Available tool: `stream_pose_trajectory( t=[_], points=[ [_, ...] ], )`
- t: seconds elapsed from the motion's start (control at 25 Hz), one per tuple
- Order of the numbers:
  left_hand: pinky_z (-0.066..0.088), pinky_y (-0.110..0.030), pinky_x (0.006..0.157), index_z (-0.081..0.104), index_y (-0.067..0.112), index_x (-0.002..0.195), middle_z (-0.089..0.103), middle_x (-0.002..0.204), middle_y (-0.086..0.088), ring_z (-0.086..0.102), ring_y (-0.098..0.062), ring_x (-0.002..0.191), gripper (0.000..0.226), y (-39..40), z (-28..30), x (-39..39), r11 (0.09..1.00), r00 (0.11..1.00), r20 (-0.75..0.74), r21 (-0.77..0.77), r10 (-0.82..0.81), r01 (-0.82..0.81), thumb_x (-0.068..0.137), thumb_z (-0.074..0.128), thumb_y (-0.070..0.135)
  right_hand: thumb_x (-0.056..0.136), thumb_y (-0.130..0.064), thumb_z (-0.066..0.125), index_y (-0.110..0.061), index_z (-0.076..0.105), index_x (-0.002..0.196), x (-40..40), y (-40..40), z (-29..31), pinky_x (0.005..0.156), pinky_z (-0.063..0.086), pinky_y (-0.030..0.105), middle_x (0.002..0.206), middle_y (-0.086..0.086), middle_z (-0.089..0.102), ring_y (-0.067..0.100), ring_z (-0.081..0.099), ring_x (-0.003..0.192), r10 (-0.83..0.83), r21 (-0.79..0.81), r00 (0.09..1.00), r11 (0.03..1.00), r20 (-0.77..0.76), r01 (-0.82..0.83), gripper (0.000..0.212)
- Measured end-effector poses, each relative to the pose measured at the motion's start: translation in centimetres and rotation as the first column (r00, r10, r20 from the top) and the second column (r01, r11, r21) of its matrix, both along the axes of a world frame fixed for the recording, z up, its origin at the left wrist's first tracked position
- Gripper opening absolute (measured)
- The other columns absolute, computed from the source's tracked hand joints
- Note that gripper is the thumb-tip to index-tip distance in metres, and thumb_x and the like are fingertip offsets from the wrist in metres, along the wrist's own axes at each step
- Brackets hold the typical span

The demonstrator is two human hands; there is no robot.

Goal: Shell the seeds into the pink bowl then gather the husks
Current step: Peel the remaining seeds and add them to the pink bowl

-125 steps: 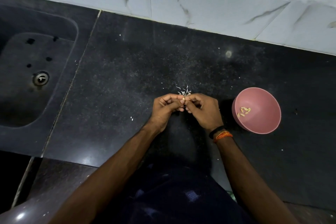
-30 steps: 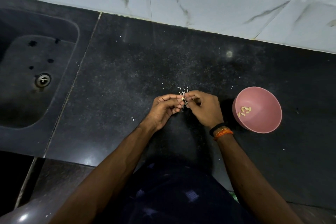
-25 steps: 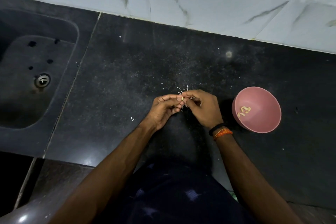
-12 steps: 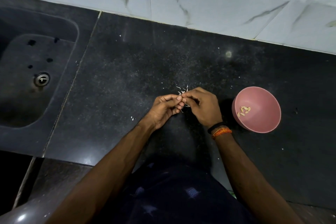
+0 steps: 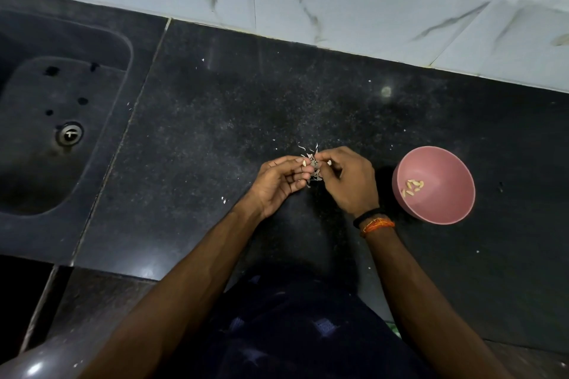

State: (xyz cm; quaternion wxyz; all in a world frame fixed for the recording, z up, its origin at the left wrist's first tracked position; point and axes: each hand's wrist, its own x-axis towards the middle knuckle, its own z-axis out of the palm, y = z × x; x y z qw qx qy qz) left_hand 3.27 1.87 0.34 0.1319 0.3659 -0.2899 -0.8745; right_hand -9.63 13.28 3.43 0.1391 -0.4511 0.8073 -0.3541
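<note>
Hands meeting over husks (image 5: 311,163), left hand (image 5: 278,183), right hand (image 5: 349,183), fingers pinching seeds, pink bowl (image 5: 443,203) beside.

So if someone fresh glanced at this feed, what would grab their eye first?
Probably the two hands meeting mid-counter, left hand and right hand pinching at a seed over a little pile of pale husks. Next, the pink bowl to their right, holding a few shelled seeds.
</note>
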Motion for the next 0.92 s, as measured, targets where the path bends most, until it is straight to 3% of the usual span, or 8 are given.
stream_pose_trajectory(
  t=[0.2, 0.32, 0.92],
  points=[
    [0.058, -0.022, 0.062, 0.067, -0.004, 0.103, 0.075, 0.079, -0.012, 0.070, -0.013, 0.066, 0.013, 0.28, 0.48, -0.24, 0.999, 0.999, 0.050, -0.036, 0.016, -0.014, 0.095, 0.058, 0.000, 0.087, -0.022, 0.074, -0.019, 0.078, 0.102, 0.32, 0.21, -0.23, 0.075, 0.058, 0.033, 0.101, -0.009, 0.067, 0.006, 0.065, 0.078, 0.068, 0.018, 0.998, 0.998, 0.004, -0.068, 0.015],
    [0.060, -0.024, 0.063, 0.069, 0.000, 0.094, 0.074, 0.075, -0.012, 0.071, -0.014, 0.065, 0.010, 0.40, 0.63, -0.39, 0.997, 0.996, 0.081, -0.072, 0.023, -0.017, 0.095, 0.059, 0.000, 0.087, -0.022, 0.074, -0.018, 0.079, 0.102, 0.32, 0.13, -0.39, 0.076, 0.058, 0.033, 0.101, -0.007, 0.068, 0.007, 0.065, 0.081, 0.074, 0.021, 0.997, 0.997, -0.014, -0.074, 0.016],
    [0.060, -0.028, 0.063, 0.068, 0.001, 0.087, 0.072, 0.075, -0.014, 0.071, -0.018, 0.065, 0.007, 0.82, 0.44, -0.33, 0.990, 0.996, 0.088, -0.138, 0.015, -0.003, 0.093, 0.066, 0.001, 0.088, -0.017, 0.075, -0.015, 0.080, 0.103, 0.02, 0.30, -0.28, 0.080, 0.057, 0.034, 0.099, -0.001, 0.070, 0.014, 0.067, 0.085, 0.090, 0.034, 0.996, 0.995, -0.026, -0.089, 0.016]
  ],
)
